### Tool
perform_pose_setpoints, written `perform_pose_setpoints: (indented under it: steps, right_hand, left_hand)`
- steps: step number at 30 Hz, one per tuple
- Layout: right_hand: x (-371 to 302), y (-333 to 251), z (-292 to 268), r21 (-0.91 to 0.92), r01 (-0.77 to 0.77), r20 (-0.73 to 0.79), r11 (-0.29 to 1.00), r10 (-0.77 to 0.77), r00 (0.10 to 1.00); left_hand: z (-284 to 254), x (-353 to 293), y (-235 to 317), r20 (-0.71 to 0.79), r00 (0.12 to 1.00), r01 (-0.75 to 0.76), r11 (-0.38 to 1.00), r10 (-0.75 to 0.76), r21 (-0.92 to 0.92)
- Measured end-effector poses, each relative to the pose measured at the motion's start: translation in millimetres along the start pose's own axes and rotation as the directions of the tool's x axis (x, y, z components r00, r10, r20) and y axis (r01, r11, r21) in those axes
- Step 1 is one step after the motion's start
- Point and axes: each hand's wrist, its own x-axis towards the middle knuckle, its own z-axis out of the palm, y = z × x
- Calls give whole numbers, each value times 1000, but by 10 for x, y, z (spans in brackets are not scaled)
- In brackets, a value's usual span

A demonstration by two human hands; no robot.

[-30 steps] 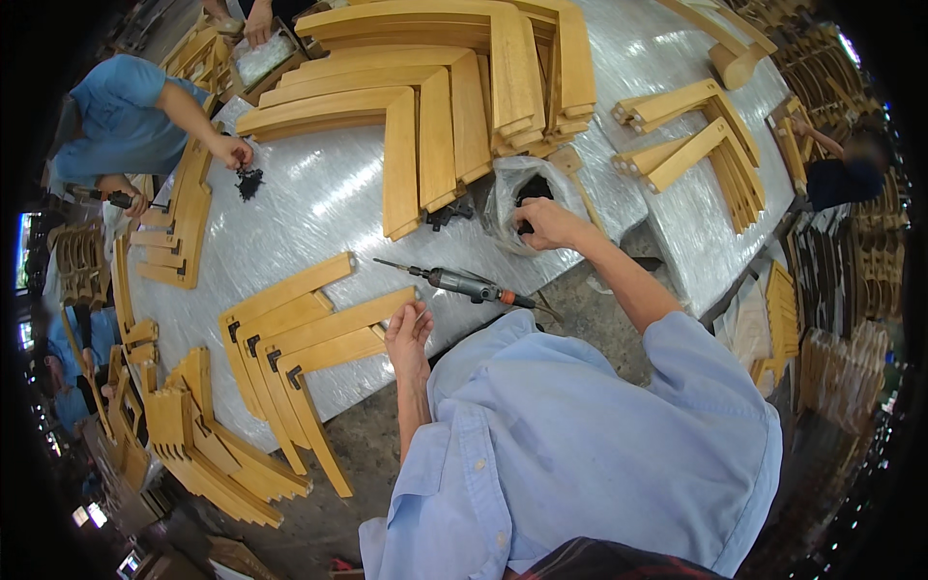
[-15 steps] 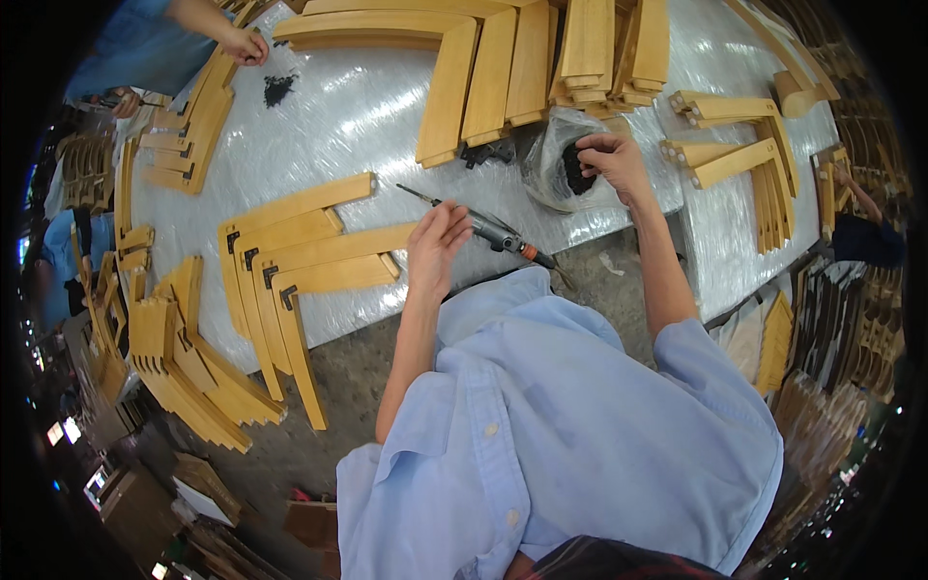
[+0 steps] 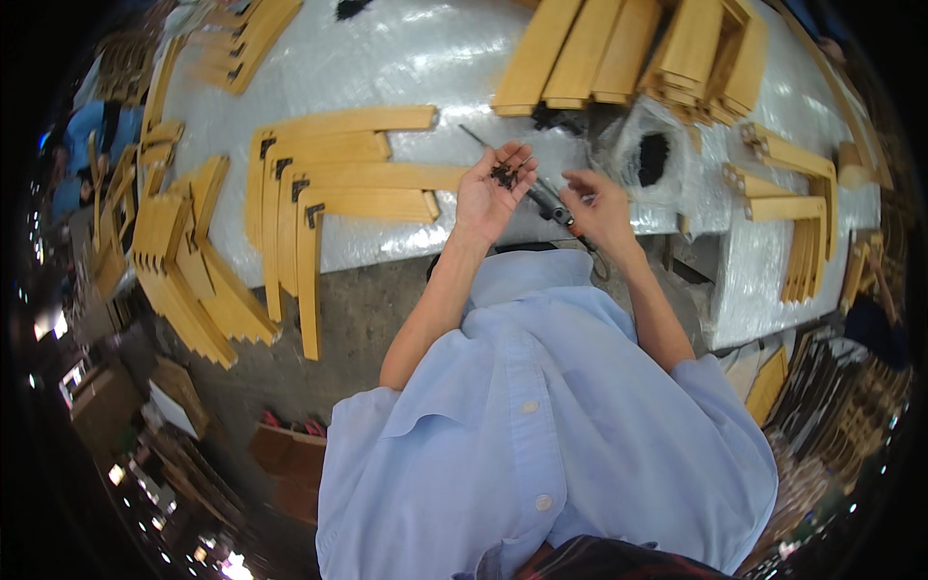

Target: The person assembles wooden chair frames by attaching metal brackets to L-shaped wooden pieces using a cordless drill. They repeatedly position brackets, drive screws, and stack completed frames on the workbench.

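My left hand [image 3: 491, 198] is turned palm up with its fingers half curled, cradling a small heap of black screws [image 3: 504, 175]. Just to its right, my right hand [image 3: 597, 206] hovers by the rear of a power screwdriver [image 3: 549, 202]; its thumb and fingers are bent but apart, slightly blurred, with nothing visible between them. The screwdriver lies on the table, its long bit passing behind my left hand. Left of my hands, several L-shaped wooden frames [image 3: 333, 201] lie nested, with black corner brackets [image 3: 300, 186]. An open plastic bag [image 3: 623, 159] of black screws [image 3: 653, 159] stands beyond my right hand.
Wooden frames are stacked at the far side [image 3: 594, 53] and the right [image 3: 807, 208]; more [image 3: 184, 280] jut over the left edge. Film covers the table [image 3: 387, 77]. A black pile [image 3: 352, 8] sits at the far edge. A cardboard box [image 3: 290, 464] stands on the floor.
My right hand has left the bag and come back beside the screwdriver. My left hand has turned up, showing the screws. The view has shifted, and the co-worker's hand at upper left is gone from it.
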Motion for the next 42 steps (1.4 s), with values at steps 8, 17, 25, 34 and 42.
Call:
perform_pose_setpoints:
  steps: [8,17,25,34,42]
  right_hand:
    - [11,573,639,-473,94,118,876,-43,992]
    - [94,-129,248,-400,17,247,916,90,965]
    - [-103,-1406,293,-399,444,487,802,-225,844]
    - [-669,-2778,779,-218,808,267,547,-763,589]
    - [-775,-2231,1998,173,457,247,872,-488,837]
  left_hand:
    - [-592,-536,190,-177,958,-157,927,227,342]
    - [-806,-908,253,-223,968,-30,942,110,333]
    - [-474,-852,589,-13,1000,-15,842,26,539]
    - [-897,-1465,1224,126,991,-54,998,50,26]
    - [-991,-2039,1641,100,990,-57,920,103,-389]
